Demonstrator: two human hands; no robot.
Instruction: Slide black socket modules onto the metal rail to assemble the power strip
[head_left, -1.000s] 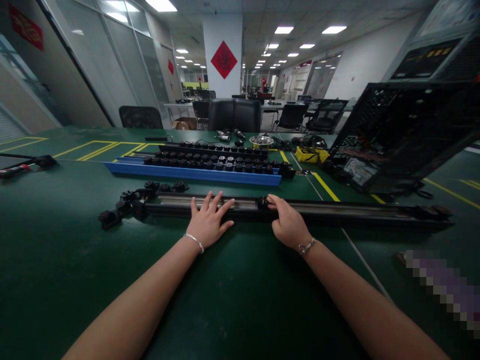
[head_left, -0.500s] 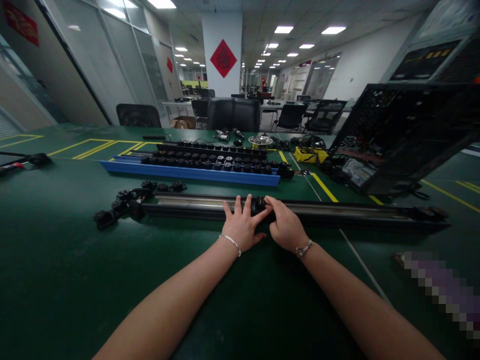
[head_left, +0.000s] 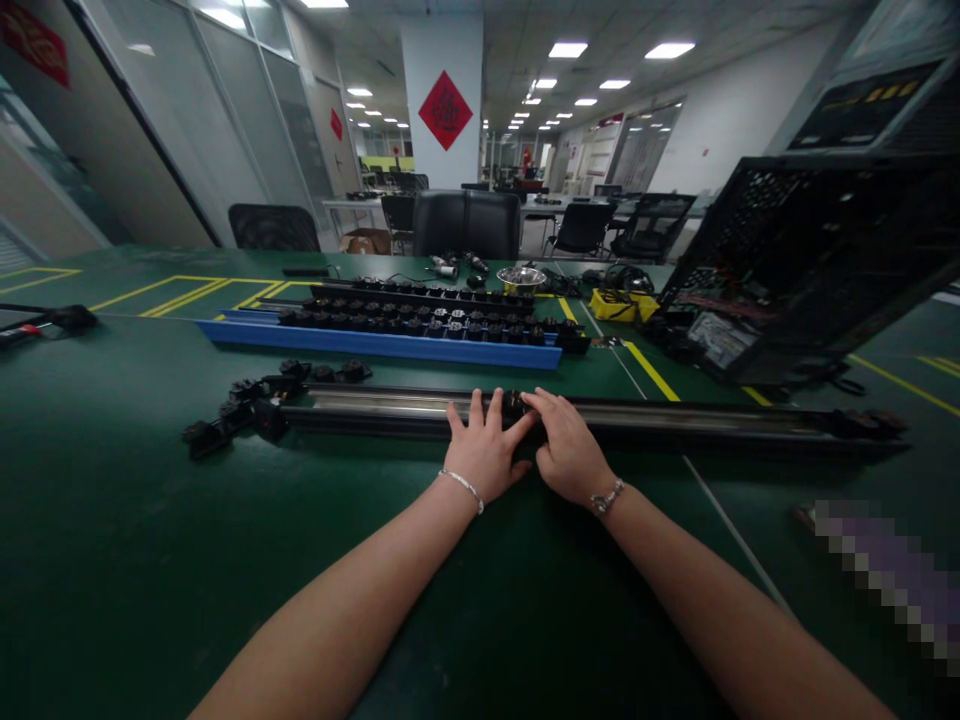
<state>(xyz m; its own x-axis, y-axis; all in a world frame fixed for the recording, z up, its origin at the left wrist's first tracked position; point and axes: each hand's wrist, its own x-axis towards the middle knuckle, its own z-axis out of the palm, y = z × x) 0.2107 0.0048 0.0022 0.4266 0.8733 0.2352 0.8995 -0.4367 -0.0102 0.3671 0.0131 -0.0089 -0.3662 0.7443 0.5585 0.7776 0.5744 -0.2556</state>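
A long black rail (head_left: pixel 712 418) with a shiny channel lies crosswise on the green table. My left hand (head_left: pixel 482 452) rests on its near side, fingers spread over the channel, thumb toward the right. At mid-rail sits a small black module (head_left: pixel 514 402), which looks like a socket. My right hand (head_left: pixel 571 448) has its fingers bent and pinched at the right side of this module; its fingertips are partly hidden. Loose black modules (head_left: pixel 244 390) cluster by the rail's left end, and more black modules (head_left: pixel 874 424) sit at its right end.
Behind the rail lie a blue rail (head_left: pixel 382 345) and black rails carrying several modules. An open black computer case (head_left: pixel 795 270) stands at right, near a yellow box (head_left: pixel 622 305) and metal bowl (head_left: pixel 521 277). A pixelated purple object (head_left: pixel 892 560) lies front right.
My right hand's fingers have shifted slightly left and flattened a little over the module. The left hand stays put. The view has moved slightly.
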